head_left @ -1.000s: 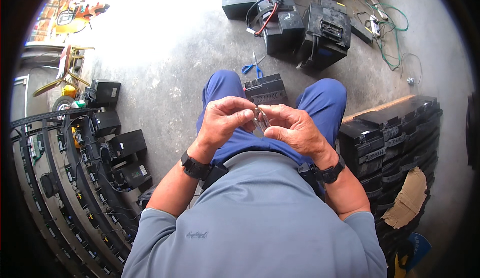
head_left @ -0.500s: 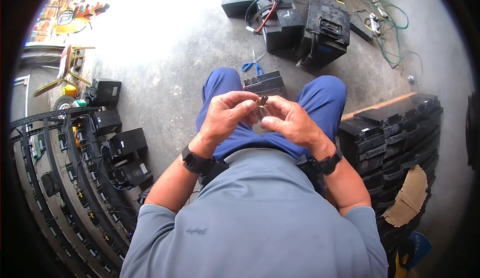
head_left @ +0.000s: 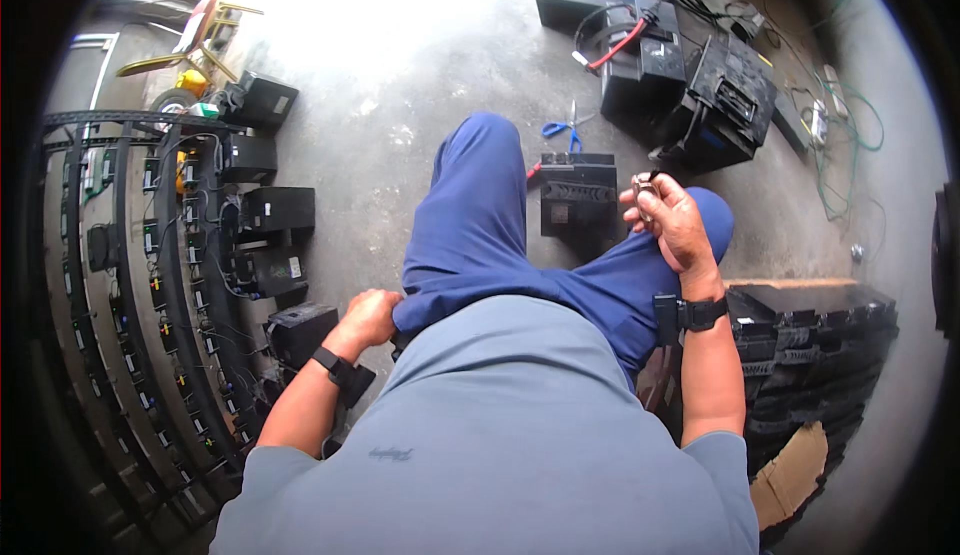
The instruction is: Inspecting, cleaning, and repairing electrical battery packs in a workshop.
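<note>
- Lettering (head_left: 390,453), small, dark and upside down from this view, sits on your grey shirt (head_left: 540,405).
- Pale labels (head_left: 296,267) mark some black boxes (head_left: 275,208) on your left; their print is too small to read.
- A faint square mark (head_left: 558,214) shows on the black case (head_left: 592,217) on the floor between your knees.
- Your right hand (head_left: 674,225) is closed, thumb and fingers gripping a small shiny piece (head_left: 645,193) near your right knee.
- Your left hand (head_left: 370,317) rests loosely curled by your left hip; whether it holds anything, I cannot tell.
- Your grey floor (head_left: 350,170) is scuffed, glaring white toward the top; blue-handled scissors (head_left: 563,135) lie just beyond the case.
- Black units (head_left: 640,73), one with a red cable (head_left: 616,48), stand at upper right, near a grey wall (head_left: 905,225).
- A black rack (head_left: 100,118) lines your left; stacked black cases (head_left: 815,320) and torn cardboard (head_left: 790,475) are on your right.
</note>
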Action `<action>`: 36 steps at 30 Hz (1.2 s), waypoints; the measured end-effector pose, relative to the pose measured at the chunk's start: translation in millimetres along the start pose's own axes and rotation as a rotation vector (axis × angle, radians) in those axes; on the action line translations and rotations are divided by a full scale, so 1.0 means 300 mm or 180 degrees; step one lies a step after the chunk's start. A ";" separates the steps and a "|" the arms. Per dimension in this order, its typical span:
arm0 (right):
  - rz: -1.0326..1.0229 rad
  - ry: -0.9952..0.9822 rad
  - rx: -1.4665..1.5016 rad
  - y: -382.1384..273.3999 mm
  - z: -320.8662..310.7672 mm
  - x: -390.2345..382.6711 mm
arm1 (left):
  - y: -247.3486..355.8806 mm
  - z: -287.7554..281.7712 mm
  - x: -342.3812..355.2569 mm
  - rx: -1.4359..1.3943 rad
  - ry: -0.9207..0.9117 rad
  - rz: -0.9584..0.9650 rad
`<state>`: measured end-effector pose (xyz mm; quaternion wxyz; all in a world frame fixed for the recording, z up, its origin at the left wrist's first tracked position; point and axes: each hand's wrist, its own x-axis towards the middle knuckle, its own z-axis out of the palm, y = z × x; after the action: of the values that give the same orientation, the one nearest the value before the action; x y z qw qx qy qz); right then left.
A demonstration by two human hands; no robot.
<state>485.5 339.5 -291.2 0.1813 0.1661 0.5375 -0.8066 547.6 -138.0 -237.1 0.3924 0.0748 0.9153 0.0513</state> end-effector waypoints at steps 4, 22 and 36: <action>-0.0173 -0.0216 0.0053 0.019 -0.030 0.018 | -0.037 0.075 0.038 -0.0461 0.0911 0.0287; 0.0110 -0.0186 0.0162 0.054 -0.028 0.032 | 0.110 0.211 0.002 -0.2275 0.2164 0.1068; 0.0147 -0.0117 0.0083 0.041 -0.027 0.015 | 0.060 0.274 0.169 -0.2818 0.1314 0.1618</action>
<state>487.9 342.1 -306.2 0.2075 0.1660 0.5195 -0.8121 574.5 -108.4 -326.8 0.1740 0.1096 0.8174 0.5382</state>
